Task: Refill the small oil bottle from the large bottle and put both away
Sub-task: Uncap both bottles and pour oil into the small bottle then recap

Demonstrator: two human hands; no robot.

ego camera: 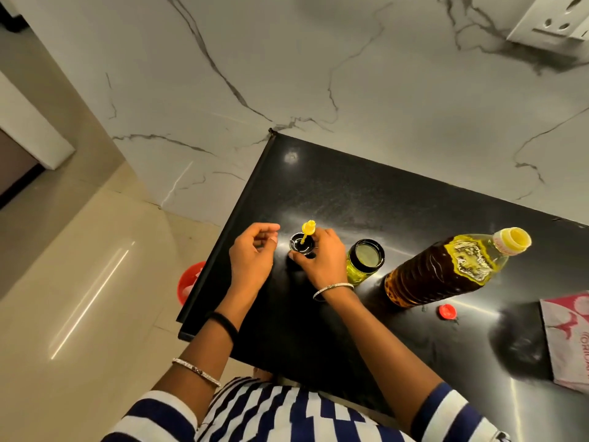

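Head view: right hand (322, 255) fingers grip the black lid (301, 242), left hand (251, 253) beside.

A pink and white packet (570, 339) lies at the right edge of the black countertop (366, 202), near the person. It carries pink printed letters along its right side, cut off by the picture's edge and too partial to read. No other writing can be read anywhere.
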